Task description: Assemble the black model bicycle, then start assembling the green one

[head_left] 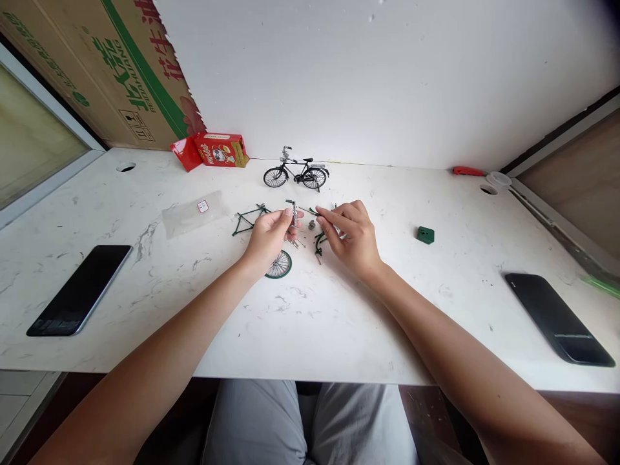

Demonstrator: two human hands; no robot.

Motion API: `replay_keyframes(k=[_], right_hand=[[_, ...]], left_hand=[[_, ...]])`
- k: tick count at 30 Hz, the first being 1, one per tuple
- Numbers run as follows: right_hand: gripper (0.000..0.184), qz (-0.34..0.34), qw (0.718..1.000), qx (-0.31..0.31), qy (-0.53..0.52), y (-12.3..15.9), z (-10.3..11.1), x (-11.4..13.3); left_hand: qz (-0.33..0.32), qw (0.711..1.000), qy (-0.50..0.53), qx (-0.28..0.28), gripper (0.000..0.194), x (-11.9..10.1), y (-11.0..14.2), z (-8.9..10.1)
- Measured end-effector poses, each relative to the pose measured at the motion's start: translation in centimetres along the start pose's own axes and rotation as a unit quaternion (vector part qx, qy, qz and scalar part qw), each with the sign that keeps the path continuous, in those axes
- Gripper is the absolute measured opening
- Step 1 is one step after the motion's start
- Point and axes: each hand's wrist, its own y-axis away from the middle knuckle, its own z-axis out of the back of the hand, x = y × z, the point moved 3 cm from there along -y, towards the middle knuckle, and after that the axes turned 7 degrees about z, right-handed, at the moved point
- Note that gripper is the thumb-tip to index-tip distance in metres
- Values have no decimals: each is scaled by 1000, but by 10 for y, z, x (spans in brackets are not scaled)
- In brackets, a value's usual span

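My left hand (272, 234) is closed, its thumb and fingers pinching a small silver model-bicycle handlebar (294, 208) upright. Close on its right, my right hand (356, 236) grips a thin screwdriver (308, 210), whose shaft points left toward the handlebar; most of its handle is hidden by the fingers. Below and beside the hands lie model parts: a green bicycle frame (245, 223), a green-rimmed spoked wheel (279, 265) partly behind my left wrist, and curved green pieces (319, 243) by my right fingers. A small grey part (311, 225) lies between the hands.
Behind the hands stands an assembled black model bicycle (296, 173). A red box (223, 150) and a clear plastic bag (194, 213) lie left. Phones (80, 290) and a dark case-like object (559, 320) flank the arms. A green block (425, 234) and red cutter (467, 171) are right.
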Motion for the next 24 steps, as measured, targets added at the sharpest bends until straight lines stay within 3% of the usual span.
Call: replay_keyframes(k=[7,24], right_hand=[[29,27,999,14,-16,0,0,4],[28,19,999,28,-14,-2,2,4]], left_hand=[[8,1000,15,-16,33,0,-1,1],[4,999,-33,-19,42,4,-2,2]])
